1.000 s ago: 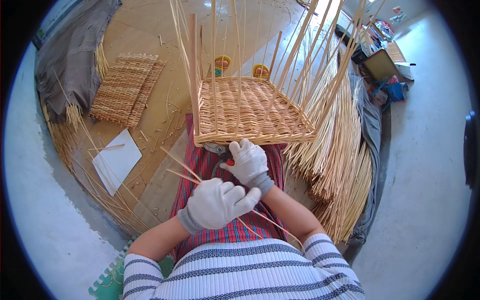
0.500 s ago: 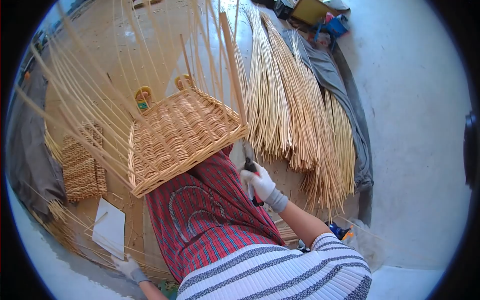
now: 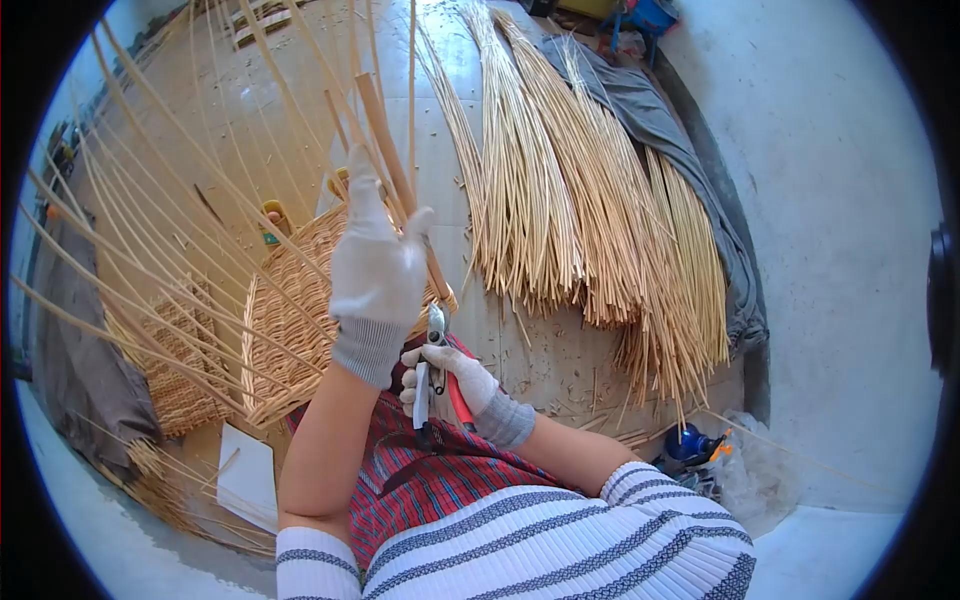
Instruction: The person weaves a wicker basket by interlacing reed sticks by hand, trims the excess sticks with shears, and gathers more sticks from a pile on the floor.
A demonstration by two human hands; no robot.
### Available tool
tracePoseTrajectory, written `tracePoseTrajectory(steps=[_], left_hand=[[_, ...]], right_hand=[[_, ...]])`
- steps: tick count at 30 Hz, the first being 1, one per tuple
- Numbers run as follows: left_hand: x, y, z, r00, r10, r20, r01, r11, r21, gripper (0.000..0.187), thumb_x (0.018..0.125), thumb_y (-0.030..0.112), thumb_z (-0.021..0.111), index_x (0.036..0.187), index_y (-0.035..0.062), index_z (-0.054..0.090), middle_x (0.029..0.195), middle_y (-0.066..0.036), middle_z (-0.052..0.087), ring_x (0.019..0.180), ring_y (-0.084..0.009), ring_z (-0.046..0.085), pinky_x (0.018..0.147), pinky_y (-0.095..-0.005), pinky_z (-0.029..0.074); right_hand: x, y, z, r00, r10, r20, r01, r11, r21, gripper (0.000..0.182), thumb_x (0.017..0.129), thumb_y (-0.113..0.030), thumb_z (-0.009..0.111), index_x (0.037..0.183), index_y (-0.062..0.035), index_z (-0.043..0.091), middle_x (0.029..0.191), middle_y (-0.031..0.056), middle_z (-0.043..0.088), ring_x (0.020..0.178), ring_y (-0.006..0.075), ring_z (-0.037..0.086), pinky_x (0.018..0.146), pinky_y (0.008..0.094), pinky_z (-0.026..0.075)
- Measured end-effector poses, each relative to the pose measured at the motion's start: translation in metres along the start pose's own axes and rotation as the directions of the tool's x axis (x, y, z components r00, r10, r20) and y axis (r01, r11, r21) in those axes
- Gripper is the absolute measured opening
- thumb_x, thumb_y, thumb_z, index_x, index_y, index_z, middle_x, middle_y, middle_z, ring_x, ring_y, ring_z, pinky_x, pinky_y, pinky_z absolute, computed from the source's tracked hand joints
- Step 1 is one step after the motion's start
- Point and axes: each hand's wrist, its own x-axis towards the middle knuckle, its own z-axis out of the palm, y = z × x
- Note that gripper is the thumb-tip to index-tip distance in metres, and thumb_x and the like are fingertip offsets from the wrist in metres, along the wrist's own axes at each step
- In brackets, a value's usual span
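Note:
A woven wicker base (image 3: pixel 290 310) with long upright canes and thicker posts rests by my lap. My left hand (image 3: pixel 378 260), in a white glove, is raised over its right part, fingers apart, beside a thick wooden post (image 3: pixel 388 140); its palm seems to hold nothing. Lower down, my right hand (image 3: pixel 460 385), also gloved, grips pruning shears (image 3: pixel 438 330) with one red handle and one pale handle. The shears' blades point up near the basket's right corner. My left hand and forearm hide part of the weave.
Large bundles of peeled canes (image 3: pixel 560 190) lie on the floor ahead to the right, beside a grey cloth (image 3: pixel 680 150). At the left are a woven panel (image 3: pixel 180 360) and a white board (image 3: pixel 247 475). A blue object (image 3: pixel 690 443) sits at the lower right.
My left hand has risen from the lower left floor to the basket's right side. My right hand and the shears have moved left, and the blades now point up. The basket appears further left.

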Motion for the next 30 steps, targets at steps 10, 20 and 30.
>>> tracePoseTrajectory(steps=[10, 20, 30], left_hand=[[-0.069, -0.023, -0.041, 0.996, -0.068, -0.052, 0.033, 0.865, -0.501, 0.029, 0.105, 0.029, 0.056, 0.109, 0.0005, 0.055, 0.097, -0.013, 0.065, 0.085, -0.0178, 0.067, 0.07, -0.0298, 0.056], [-0.1, -0.018, -0.045, 0.99, 0.138, -0.005, -0.129, 0.906, -0.404, 0.047, 0.102, 0.045, 0.055, 0.111, -0.0002, 0.053, 0.103, -0.018, 0.065, 0.082, -0.0231, 0.068, 0.069, -0.0318, 0.058], [-0.086, -0.011, -0.058, 0.968, 0.018, -0.251, -0.12, 0.91, -0.397, 0.036, 0.107, 0.035, 0.049, 0.101, -0.0001, 0.053, 0.085, -0.006, 0.057, 0.06, -0.0103, 0.05, 0.053, -0.0209, 0.043]], right_hand=[[-0.002, -0.006, 0.02, 0.978, 0.082, -0.192, -0.089, 0.996, -0.027, 0.036, 0.102, -0.039, 0.052, 0.117, -0.0061, 0.056, 0.092, 0.0095, 0.067, 0.084, 0.0271, 0.07, 0.077, 0.0484, 0.058], [-0.001, -0.002, 0.025, 0.961, 0.025, -0.275, -0.053, 0.994, -0.093, 0.04, 0.1, -0.046, 0.057, 0.099, -0.0067, 0.055, 0.072, 0.0052, 0.059, 0.057, 0.0214, 0.062, 0.052, 0.0367, 0.055], [-0.063, -0.023, 0.019, 0.736, -0.641, 0.22, 0.443, 0.21, -0.871, 0.023, 0.094, -0.023, 0.067, 0.104, -0.0071, 0.054, 0.072, 0.0071, 0.062, 0.061, 0.022, 0.064, 0.061, 0.0374, 0.052]])
